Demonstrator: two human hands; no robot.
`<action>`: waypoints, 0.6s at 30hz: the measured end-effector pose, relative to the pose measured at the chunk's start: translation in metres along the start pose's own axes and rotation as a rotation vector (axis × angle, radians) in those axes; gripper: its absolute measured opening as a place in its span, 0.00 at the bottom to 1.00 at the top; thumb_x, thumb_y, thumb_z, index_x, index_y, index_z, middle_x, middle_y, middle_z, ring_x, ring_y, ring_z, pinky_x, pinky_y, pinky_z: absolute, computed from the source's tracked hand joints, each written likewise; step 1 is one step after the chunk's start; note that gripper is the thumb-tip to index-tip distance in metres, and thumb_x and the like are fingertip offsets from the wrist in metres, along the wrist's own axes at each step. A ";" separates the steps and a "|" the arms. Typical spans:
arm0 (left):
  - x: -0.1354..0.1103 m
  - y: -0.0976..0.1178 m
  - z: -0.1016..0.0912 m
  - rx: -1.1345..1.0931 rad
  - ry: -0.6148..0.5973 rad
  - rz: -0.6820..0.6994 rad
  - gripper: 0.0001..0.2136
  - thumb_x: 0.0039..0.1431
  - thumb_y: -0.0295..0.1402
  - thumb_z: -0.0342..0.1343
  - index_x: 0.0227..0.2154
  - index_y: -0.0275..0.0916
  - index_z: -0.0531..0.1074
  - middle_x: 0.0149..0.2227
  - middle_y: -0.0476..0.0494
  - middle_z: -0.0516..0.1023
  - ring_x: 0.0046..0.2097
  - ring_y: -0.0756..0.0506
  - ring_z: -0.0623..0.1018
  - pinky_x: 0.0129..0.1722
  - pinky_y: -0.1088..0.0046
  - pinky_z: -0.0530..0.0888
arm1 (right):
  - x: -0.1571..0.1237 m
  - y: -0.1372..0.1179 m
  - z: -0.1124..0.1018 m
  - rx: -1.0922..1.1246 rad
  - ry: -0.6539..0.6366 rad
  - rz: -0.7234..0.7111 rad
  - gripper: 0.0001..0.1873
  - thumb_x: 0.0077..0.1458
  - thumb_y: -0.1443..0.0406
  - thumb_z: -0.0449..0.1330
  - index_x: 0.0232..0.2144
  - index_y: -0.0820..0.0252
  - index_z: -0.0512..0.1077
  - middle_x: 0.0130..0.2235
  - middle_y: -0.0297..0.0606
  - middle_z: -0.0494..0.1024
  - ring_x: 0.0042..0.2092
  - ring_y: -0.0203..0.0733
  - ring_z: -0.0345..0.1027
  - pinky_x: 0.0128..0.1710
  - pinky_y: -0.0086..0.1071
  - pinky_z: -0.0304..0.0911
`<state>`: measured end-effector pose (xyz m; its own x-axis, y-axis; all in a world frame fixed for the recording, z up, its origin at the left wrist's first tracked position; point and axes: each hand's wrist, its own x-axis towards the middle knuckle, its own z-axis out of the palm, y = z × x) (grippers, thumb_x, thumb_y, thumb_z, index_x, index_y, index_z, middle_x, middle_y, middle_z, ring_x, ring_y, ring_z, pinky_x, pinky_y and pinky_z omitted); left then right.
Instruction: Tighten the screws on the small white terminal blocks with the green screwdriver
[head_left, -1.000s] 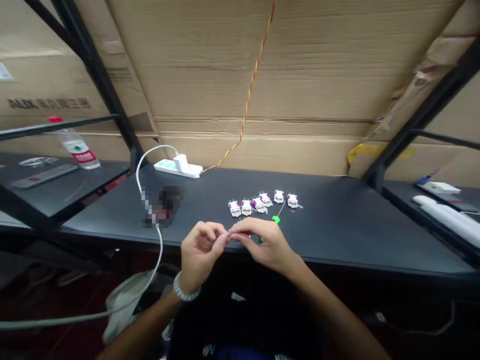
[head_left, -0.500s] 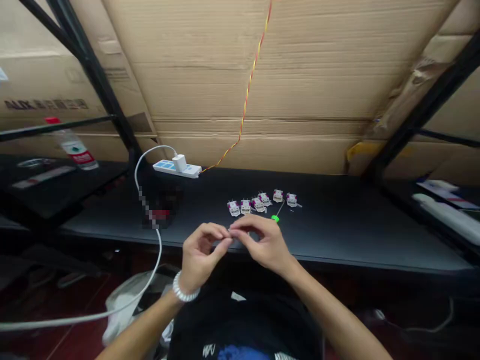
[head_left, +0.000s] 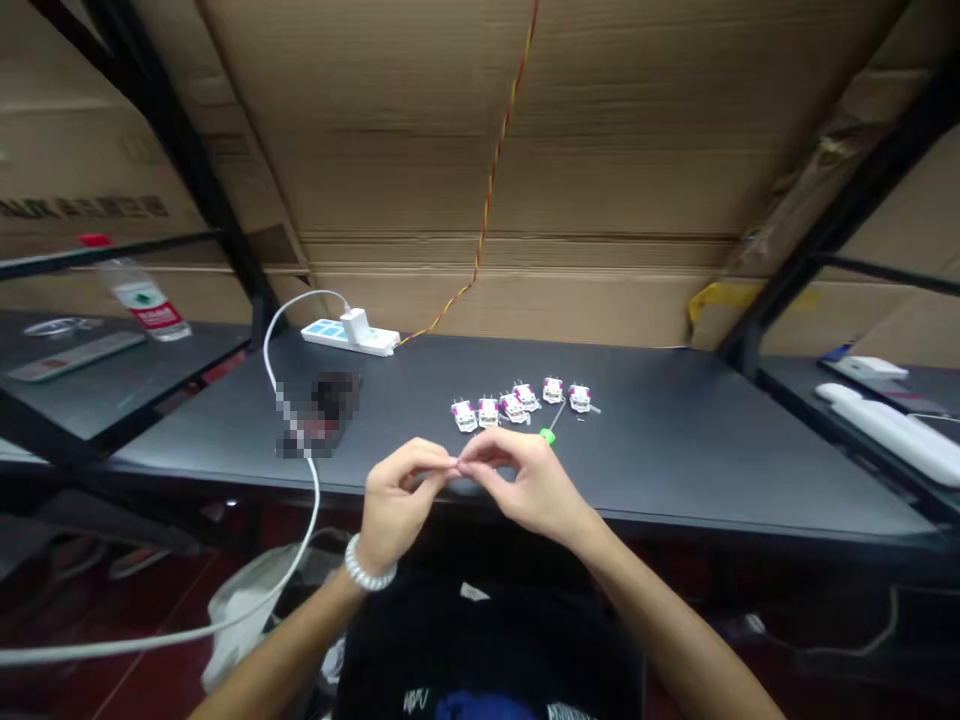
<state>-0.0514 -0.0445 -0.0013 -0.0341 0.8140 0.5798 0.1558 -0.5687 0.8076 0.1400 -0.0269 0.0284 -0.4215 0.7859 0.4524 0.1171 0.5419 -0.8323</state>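
My left hand [head_left: 401, 500] and my right hand [head_left: 525, 482] meet fingertip to fingertip over the front edge of the black table [head_left: 697, 450]. Both are pinched closed, and whatever they hold is too small or too hidden to name. Just beyond the fingers, several small white and purple plastic parts [head_left: 513, 407] with thin metal pins lie in a loose row. A screwdriver with a green handle [head_left: 548, 436] rests among them, close to my right hand, its thin shaft pointing away from me.
A white power strip [head_left: 351, 337] with a plugged-in charger [head_left: 355, 325] stands at the back left. Its white cable [head_left: 313, 500] hangs over the front edge. A pixelated dark object [head_left: 322, 415] lies left. Black metal posts [head_left: 847, 215] frame the table, with cardboard [head_left: 600, 180] behind.
The left fingers have drawn closer together into a tighter pinch. The picture has shifted slightly and the table looks brighter; the parts and screwdriver stay where they lay.
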 end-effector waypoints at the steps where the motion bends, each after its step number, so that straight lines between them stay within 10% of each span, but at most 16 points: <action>1: 0.002 0.000 -0.001 0.030 -0.019 0.017 0.04 0.60 0.31 0.68 0.29 0.41 0.83 0.31 0.44 0.82 0.35 0.45 0.81 0.36 0.72 0.79 | 0.000 -0.001 -0.002 0.002 -0.013 0.010 0.03 0.64 0.66 0.64 0.37 0.58 0.78 0.35 0.35 0.83 0.36 0.38 0.79 0.40 0.31 0.75; 18: 0.016 -0.006 0.007 0.270 -0.089 0.254 0.06 0.69 0.28 0.60 0.35 0.39 0.81 0.35 0.45 0.83 0.37 0.47 0.82 0.41 0.72 0.79 | -0.001 -0.010 -0.028 -0.040 -0.018 0.058 0.07 0.68 0.66 0.58 0.45 0.56 0.76 0.41 0.39 0.86 0.45 0.44 0.84 0.49 0.39 0.78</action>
<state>-0.0464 -0.0278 0.0026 0.1233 0.6651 0.7365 0.4030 -0.7118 0.5753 0.1642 -0.0247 0.0452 -0.4288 0.8112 0.3976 0.1774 0.5071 -0.8434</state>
